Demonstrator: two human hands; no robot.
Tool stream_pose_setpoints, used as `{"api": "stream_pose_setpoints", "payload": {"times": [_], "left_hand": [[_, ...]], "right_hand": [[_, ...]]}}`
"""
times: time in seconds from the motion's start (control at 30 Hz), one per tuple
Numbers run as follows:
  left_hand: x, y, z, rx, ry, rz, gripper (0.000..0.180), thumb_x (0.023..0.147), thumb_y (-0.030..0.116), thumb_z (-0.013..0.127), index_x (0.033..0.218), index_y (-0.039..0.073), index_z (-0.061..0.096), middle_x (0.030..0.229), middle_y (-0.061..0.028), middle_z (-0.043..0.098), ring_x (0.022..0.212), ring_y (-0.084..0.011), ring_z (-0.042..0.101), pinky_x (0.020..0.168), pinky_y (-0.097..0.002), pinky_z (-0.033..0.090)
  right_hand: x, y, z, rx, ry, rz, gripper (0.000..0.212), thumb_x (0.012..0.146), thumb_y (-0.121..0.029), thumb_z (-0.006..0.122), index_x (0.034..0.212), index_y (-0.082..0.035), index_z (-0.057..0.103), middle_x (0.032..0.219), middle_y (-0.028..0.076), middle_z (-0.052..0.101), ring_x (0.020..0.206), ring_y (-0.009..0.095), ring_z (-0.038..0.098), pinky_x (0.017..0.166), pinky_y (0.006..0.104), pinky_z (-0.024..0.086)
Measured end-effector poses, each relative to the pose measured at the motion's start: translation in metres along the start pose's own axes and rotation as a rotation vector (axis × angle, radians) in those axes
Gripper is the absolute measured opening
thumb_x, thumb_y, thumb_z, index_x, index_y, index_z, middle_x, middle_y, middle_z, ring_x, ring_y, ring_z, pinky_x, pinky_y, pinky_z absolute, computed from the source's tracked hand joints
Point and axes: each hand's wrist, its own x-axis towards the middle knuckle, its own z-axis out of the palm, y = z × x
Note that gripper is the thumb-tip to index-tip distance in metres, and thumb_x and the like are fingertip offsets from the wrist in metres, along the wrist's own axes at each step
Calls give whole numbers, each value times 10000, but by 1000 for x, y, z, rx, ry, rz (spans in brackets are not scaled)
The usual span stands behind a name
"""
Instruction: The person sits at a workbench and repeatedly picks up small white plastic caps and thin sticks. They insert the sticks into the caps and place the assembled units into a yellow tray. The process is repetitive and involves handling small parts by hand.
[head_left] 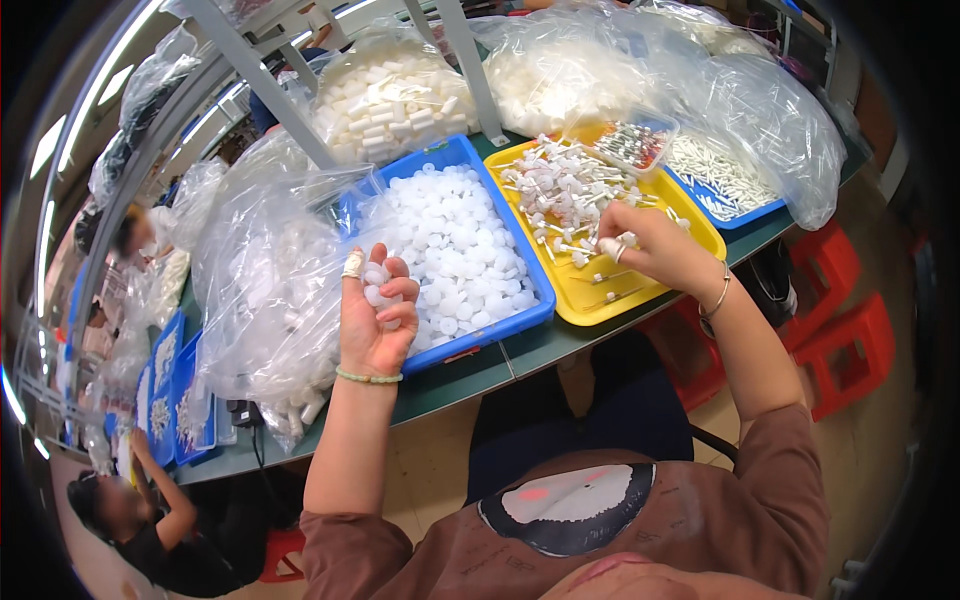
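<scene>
My left hand (378, 330) is palm up beside a blue tray (546, 292), its fingers curled round several translucent white plastic caps (375, 286). White wrap covers the tip of its thumb. The tray is heaped with loose caps (455, 235) of the same kind. Over the yellow tray (580, 303), my right hand (655, 245) is closed in a pinch, with a small white plastic piece (628, 239) at the fingertips; white wrap is on one finger. Small white parts with thin stems (555, 190) fill the far part of the yellow tray.
Left of the blue tray lies a big clear bag (265, 290) of white parts. Behind stand bags of white cylinders (395, 105) and pale pieces (550, 85), with grey metal posts (470, 70) between. A clear box (635, 143) holds coloured bits. A co-worker (165, 520) sits at the left.
</scene>
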Motion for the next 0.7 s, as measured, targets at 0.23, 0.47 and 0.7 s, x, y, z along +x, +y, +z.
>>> {"api": "stream_pose_setpoints", "payload": {"times": [0.23,0.47,0.7], "left_hand": [[-47,-62,17,78,-138,-254,358,948,242,518,1303,193,512,1144,-88,543,738,-87,439,467,-129,374],[-65,-155,-65,229,12,-658,190,945,140,532,1128,93,525,1130,-96,584,667,-57,457,431,-136,340],[-39,-197,-123,13,83,-524,293,944,147,555,1224,73,513,1124,-51,603,833,-91,605,663,-193,515]], "right_hand": [[-2,-16,0,202,315,75,82,921,-88,530,956,-19,556,845,37,564,770,110,523,708,252,436],[-75,-68,51,319,255,-105,128,833,-7,639,959,-27,627,864,77,624,752,169,597,670,282,476],[-118,-76,102,421,106,191,127,831,-28,665,955,-17,639,859,63,600,686,97,556,575,212,433]]}}
